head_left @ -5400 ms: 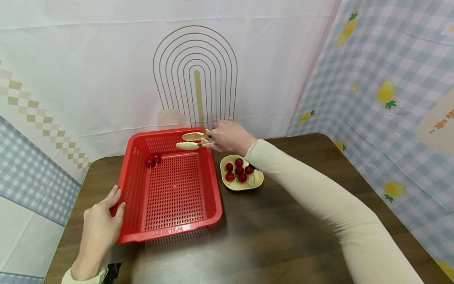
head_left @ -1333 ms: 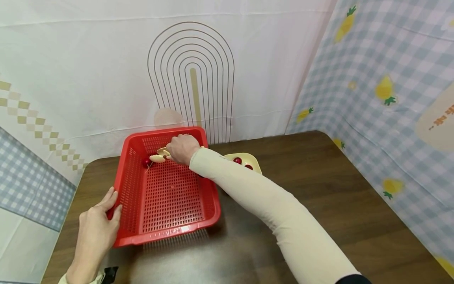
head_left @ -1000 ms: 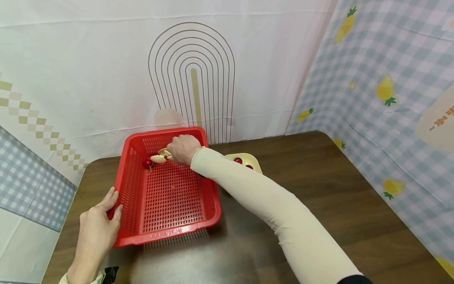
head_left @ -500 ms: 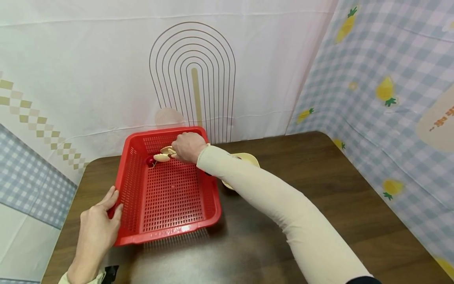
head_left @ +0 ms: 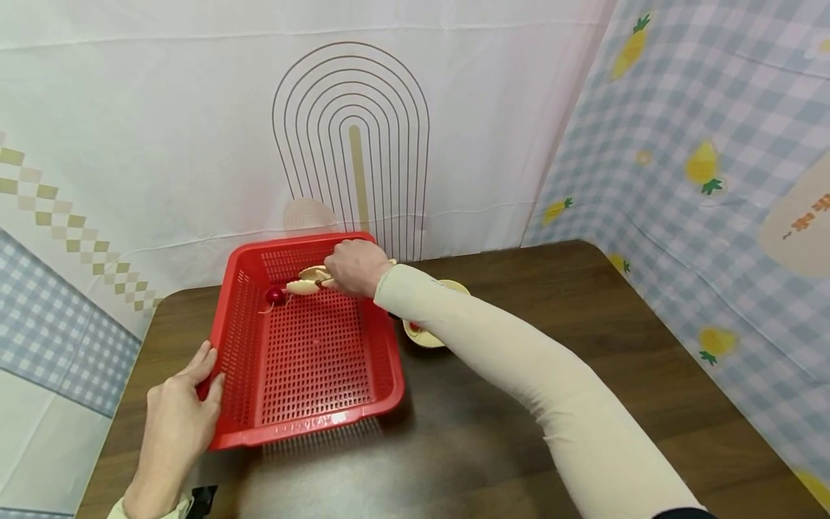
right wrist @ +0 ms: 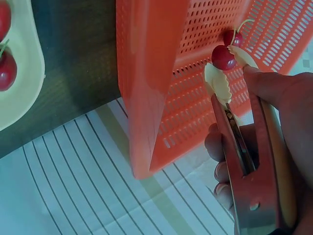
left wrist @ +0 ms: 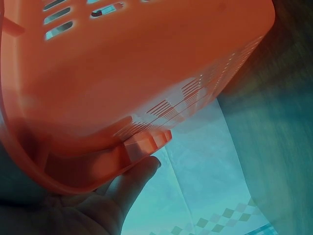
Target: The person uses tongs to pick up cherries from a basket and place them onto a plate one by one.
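My left hand [head_left: 178,418] grips the left rim of a red plastic basket [head_left: 318,353], its thumb showing at the rim in the left wrist view. My right hand [head_left: 358,268] holds cream-tipped tongs [head_left: 302,287] low inside the basket's back part. The tips stand apart. Just ahead of them in the right wrist view is a cherry [right wrist: 224,58], with another cherry [right wrist: 233,37] behind it; whether the tips touch the nearer one I cannot tell. In the head view a cherry [head_left: 275,296] shows left of the tips, its stem on the basket floor.
A pale yellow plate [head_left: 429,340] with cherries [right wrist: 6,71] stands right of the basket, partly hidden by my right sleeve [head_left: 506,353]. The brown wooden table [head_left: 538,288] meets a white cloth backdrop [head_left: 480,144] behind and a checked cloth [head_left: 674,238] at right.
Since the oldest frame, my right hand has carried the tongs from the right rim down into the basket. Over the last second they have drawn slightly right. My left hand stays put.
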Motion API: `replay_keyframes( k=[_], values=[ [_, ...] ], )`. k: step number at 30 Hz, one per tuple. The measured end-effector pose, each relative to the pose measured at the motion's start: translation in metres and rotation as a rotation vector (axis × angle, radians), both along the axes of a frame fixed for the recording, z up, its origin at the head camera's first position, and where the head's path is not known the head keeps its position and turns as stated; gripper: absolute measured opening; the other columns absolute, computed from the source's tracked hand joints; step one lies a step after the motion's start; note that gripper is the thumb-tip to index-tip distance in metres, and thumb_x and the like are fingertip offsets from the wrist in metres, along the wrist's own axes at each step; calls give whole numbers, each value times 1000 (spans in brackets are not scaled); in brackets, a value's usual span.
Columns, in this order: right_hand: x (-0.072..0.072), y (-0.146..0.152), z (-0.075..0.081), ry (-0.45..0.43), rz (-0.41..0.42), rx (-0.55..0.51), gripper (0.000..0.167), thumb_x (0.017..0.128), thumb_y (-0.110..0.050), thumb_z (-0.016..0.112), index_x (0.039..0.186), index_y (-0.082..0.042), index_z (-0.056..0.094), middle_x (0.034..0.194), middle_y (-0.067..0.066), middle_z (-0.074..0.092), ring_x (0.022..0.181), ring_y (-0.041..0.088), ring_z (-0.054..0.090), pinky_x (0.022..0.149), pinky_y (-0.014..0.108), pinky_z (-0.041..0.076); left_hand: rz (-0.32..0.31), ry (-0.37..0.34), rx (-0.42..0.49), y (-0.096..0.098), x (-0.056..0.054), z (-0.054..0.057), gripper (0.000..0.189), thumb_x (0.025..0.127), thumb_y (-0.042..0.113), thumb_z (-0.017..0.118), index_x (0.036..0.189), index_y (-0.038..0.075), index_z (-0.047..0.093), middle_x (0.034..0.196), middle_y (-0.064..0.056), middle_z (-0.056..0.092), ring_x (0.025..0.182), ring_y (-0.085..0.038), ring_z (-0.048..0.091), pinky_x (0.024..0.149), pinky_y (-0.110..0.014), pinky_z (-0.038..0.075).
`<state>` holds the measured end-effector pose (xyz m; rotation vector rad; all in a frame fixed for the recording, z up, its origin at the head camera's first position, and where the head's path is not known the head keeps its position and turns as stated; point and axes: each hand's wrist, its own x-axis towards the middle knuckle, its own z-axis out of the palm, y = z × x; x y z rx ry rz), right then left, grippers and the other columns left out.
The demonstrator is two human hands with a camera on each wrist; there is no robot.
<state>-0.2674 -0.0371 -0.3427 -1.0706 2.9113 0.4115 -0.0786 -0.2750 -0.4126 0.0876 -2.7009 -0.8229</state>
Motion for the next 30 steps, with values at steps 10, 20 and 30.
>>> replay_keyframes(
  k=[10,20,30],
  values=[
    [3,15,5,-13,5,-12,34,101,-47,59,87,-17,67,89,0,71,84,17,68,75,34,62,-1,14,0,-1,-1,-1,44,92,0,69,133,-11,60,141,-24,58,121,-54,58,89,-67,52],
    [8,29,12,3,28,-9,38,102,-48,57,91,-15,71,93,2,73,85,18,70,77,37,63,-4,5,-4,-2,-1,-1,44,92,1,68,134,-11,59,141,-24,58,121,-54,57,89,-67,52],
    [16,42,15,31,76,-13,40,102,-49,57,95,-12,70,99,6,74,96,22,72,86,37,63,-4,-2,-5,-2,0,-2,44,93,1,68,134,-11,59,142,-24,57,122,-54,57,92,-68,51]
  ],
)
